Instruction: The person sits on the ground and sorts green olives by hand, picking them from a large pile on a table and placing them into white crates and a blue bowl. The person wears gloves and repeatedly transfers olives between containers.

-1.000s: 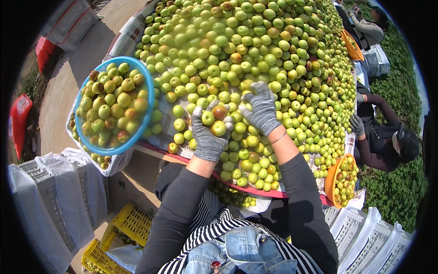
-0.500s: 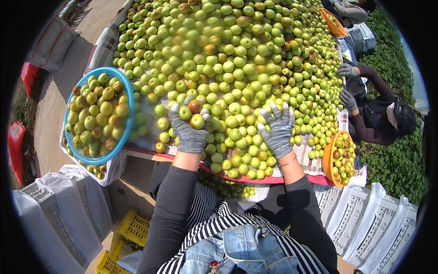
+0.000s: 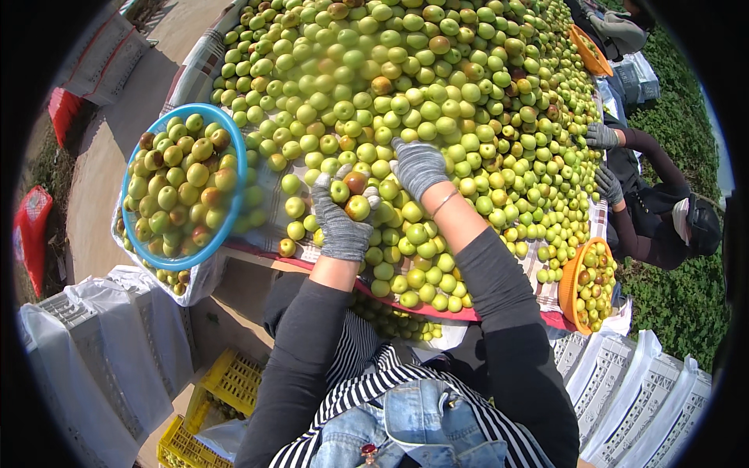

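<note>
My left hand, in a grey knit glove, cups several fruits that look like jujubes, green and reddish brown, with the fingers bent around them. Over the middle of the big heap of green jujubes is my right hand, gloved alike. Its back faces up and its fingers curl down toward the fruit; what they hold, if anything, is hidden. A blue round basket, full of browner jujubes, stands left of my left hand.
The heap lies on a checked cloth over a table. Orange baskets stand along its right side, where a gloved co-worker leans in. White crates flank me, with yellow crates low on the left.
My right hand has moved left and farther over the heap, from spread fingers to curled ones. My left hand still holds its jujubes. The whole view has shifted slightly.
</note>
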Demonstrator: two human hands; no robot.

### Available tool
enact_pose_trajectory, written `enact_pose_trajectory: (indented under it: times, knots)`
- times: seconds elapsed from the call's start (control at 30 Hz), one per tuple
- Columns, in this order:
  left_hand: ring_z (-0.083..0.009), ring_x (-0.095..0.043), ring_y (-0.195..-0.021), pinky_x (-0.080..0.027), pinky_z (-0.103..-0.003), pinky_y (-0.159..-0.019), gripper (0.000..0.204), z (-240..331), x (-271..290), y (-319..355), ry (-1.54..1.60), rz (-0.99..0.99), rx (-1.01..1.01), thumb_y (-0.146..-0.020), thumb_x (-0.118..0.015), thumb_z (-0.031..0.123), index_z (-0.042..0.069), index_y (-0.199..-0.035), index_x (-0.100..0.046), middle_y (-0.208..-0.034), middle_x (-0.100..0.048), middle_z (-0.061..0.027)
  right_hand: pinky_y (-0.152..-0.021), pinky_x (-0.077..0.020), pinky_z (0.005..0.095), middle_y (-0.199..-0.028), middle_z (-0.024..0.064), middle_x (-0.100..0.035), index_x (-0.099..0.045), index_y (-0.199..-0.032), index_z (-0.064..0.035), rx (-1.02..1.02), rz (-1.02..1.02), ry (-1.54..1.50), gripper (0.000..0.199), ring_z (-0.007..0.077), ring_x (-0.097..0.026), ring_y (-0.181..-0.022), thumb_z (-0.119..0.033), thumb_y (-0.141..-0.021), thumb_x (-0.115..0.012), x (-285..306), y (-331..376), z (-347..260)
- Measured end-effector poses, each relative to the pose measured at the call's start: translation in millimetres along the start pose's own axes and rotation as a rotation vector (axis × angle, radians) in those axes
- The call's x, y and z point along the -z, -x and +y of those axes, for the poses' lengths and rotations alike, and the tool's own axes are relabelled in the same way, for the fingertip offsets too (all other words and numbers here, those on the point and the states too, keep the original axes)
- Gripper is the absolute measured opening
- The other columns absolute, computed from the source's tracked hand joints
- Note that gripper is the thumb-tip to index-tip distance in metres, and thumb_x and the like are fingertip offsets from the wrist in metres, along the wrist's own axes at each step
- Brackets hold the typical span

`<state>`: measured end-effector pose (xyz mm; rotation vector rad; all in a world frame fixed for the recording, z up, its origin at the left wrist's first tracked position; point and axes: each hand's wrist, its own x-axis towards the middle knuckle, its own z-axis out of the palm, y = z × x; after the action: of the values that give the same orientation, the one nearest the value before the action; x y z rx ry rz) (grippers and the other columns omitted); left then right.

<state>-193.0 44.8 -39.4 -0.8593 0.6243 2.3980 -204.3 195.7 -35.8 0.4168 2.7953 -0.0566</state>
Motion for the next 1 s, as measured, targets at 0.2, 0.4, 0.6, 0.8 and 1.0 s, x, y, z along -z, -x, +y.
enact_pose_trajectory:
  times: [0.2, 0.4, 0.6, 0.8, 1.0]
  knots:
    - [-0.0224, -0.057, -0.085, -0.051, -0.034, -0.058, 0.044, 0, -3, 8, 0.041, -0.032, 0.029, -0.081, -0.050, 0.045, 0.010, -0.107, -0.053, -0.105, -0.055, -0.0044, -0.076, -0.0493, 0.0374, -0.087, 0.0147, -0.064, -0.057, -0.094, -0.0112, -0.073, 0.016, -0.325, 0.030, 0.0283, -0.063, -0.083, -0.030, -0.071, -0.062, 11, 0, 12]
    - [-0.0225, -0.055, -0.085, -0.050, -0.033, -0.063, 0.046, 5, -3, 7, 0.064, 0.038, -0.129, -0.083, -0.048, 0.047, 0.009, -0.107, -0.053, -0.103, -0.055, -0.0072, -0.080, -0.0468, 0.0380, -0.093, 0.0122, -0.062, -0.061, -0.100, -0.0132, 0.326, 0.284, -0.576, 0.026, 0.0263, -0.059, -0.088, -0.022, -0.075, -0.061, 4, -15, -23]
    - [-0.0215, -0.058, -0.087, -0.053, -0.035, -0.069, 0.048, 13, 0, 4, 0.059, 0.043, -0.234, -0.085, -0.048, 0.050, 0.010, -0.112, -0.050, -0.103, -0.056, -0.0064, -0.073, -0.0506, 0.0348, -0.095, 0.0088, -0.064, -0.061, -0.101, -0.0121, 0.311, 0.059, 0.127, 0.021, 0.0230, -0.060, -0.094, -0.014, -0.082, -0.052, 10, -54, -96]
    - [-0.0215, -0.058, -0.085, -0.053, -0.035, -0.067, 0.049, 16, 1, 4, 0.032, 0.040, -0.225, -0.084, -0.048, 0.051, 0.010, -0.111, -0.050, -0.102, -0.056, -0.0070, -0.081, -0.0482, 0.0318, -0.100, 0.0120, -0.063, -0.060, -0.104, -0.0084, 0.369, 0.157, -0.419, 0.037, 0.0228, -0.060, -0.095, -0.022, -0.070, -0.068, 10, -35, -74]
    - [-0.0246, -0.056, -0.082, -0.052, -0.034, -0.068, 0.045, 12, -8, 7, 0.230, -0.039, -0.025, -0.082, -0.048, 0.046, 0.008, -0.106, -0.051, -0.095, -0.056, -0.0095, -0.087, -0.0458, 0.0277, -0.106, 0.0074, -0.060, -0.057, -0.109, -0.0040, 0.225, 0.166, -1.297, 0.042, 0.0154, -0.055, -0.099, -0.004, -0.069, -0.069, 10, 27, -21]
